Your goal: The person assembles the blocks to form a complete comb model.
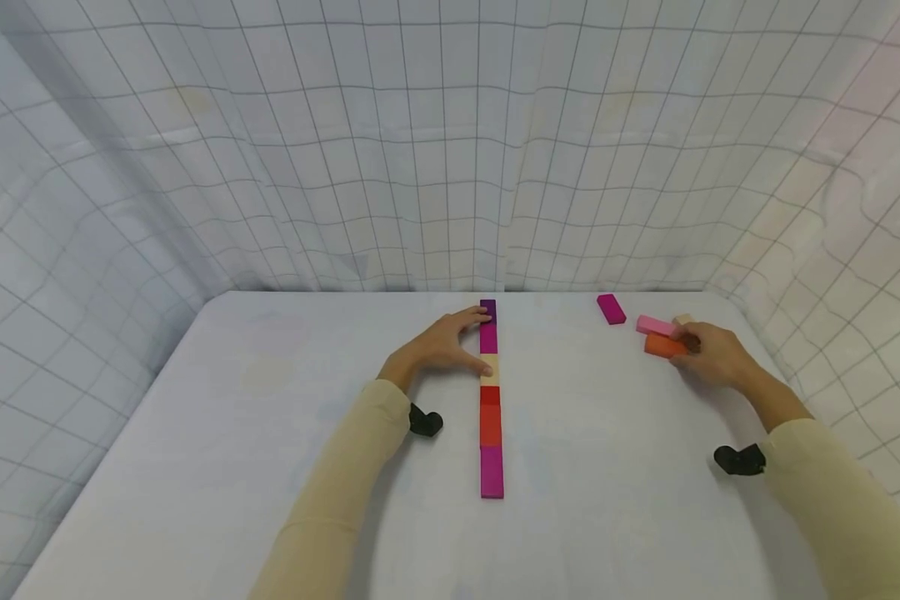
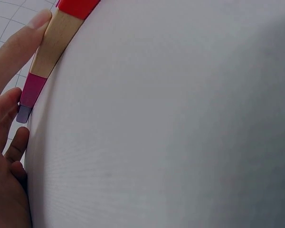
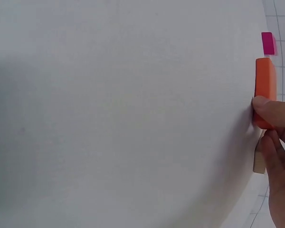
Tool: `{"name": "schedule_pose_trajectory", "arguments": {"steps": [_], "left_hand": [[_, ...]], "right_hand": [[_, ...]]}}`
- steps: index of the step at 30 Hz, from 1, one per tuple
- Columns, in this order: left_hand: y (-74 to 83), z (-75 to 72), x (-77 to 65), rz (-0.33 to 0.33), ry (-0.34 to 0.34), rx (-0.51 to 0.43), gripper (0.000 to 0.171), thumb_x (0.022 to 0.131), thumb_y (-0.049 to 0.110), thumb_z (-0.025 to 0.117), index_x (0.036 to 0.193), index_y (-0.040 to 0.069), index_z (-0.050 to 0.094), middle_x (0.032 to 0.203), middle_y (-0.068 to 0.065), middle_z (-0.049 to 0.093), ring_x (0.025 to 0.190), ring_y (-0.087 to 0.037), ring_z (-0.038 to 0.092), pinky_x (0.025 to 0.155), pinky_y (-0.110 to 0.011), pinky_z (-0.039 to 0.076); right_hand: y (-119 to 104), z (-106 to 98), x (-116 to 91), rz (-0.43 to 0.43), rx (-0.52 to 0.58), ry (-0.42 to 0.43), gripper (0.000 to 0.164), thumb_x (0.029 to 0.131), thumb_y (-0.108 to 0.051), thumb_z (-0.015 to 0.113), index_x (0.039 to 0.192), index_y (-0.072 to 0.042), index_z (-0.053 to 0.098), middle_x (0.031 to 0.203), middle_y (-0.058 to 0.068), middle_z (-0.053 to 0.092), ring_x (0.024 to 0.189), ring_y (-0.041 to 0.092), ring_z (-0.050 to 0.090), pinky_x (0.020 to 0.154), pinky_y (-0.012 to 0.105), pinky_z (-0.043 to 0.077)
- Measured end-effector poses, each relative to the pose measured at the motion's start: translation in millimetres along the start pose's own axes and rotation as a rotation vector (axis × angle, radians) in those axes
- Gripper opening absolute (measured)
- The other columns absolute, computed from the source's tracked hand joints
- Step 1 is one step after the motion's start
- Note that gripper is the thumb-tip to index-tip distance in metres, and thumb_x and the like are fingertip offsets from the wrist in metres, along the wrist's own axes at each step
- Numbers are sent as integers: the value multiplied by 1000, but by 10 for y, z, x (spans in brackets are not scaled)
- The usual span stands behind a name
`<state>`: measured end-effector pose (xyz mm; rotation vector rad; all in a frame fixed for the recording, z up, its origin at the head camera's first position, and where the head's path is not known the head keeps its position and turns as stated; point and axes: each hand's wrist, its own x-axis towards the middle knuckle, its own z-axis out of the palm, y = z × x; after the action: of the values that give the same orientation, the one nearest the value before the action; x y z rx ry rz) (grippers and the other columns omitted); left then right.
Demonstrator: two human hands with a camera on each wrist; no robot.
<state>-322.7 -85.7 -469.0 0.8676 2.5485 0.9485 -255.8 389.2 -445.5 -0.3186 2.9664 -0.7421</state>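
Note:
A straight row of coloured blocks lies on the table, end to end. From the far end it has a dark purple block (image 1: 488, 308), a magenta block (image 1: 488, 338), a plain wooden block (image 1: 489, 379), red blocks (image 1: 490, 425) and a nearer magenta block (image 1: 492, 472). My left hand (image 1: 444, 340) spreads along the row's left side, thumb at the wooden block, fingertips by the purple one. At the right, my right hand (image 1: 708, 354) pinches an orange block (image 3: 264, 78) at one end. A pink block (image 1: 654, 326) lies right behind it, and another plain block (image 3: 260, 161) is partly hidden by the fingers.
A loose magenta block (image 1: 611, 309) lies near the table's back edge, left of the right-hand group. White gridded curtains (image 1: 450, 150) hang behind and on both sides of the white table (image 1: 270, 467).

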Motion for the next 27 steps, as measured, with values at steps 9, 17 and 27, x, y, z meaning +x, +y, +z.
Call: {"name": "schedule_pose_trajectory", "arguments": {"steps": [9, 17, 27], "left_hand": [[23, 22, 0, -15, -7, 0, 101, 76, 48, 89, 160, 22, 41, 170, -1, 23, 155, -25, 20, 123, -51, 21], [42, 15, -18, -16, -4, 2, 100, 77, 46, 90, 160, 19, 41, 170, -3, 23, 155, -26, 20, 123, -51, 21], [46, -19, -15, -2, -4, -12, 100, 77, 44, 91, 160, 20, 41, 170, -3, 23, 155, -27, 20, 123, -52, 20]], "right_hand": [[-166, -162, 87, 19, 81, -33, 34, 93, -3, 72, 123, 8, 59, 126, 31, 58, 116, 49, 54, 97, 63, 48], [-521, -179, 343, 19, 115, -65, 33, 95, -5, 72, 125, 6, 61, 127, 28, 59, 119, 47, 54, 96, 58, 52], [-1018, -111, 754, -6, 152, -105, 37, 97, -8, 70, 131, 2, 60, 130, 25, 59, 118, 40, 56, 97, 50, 50]]}}
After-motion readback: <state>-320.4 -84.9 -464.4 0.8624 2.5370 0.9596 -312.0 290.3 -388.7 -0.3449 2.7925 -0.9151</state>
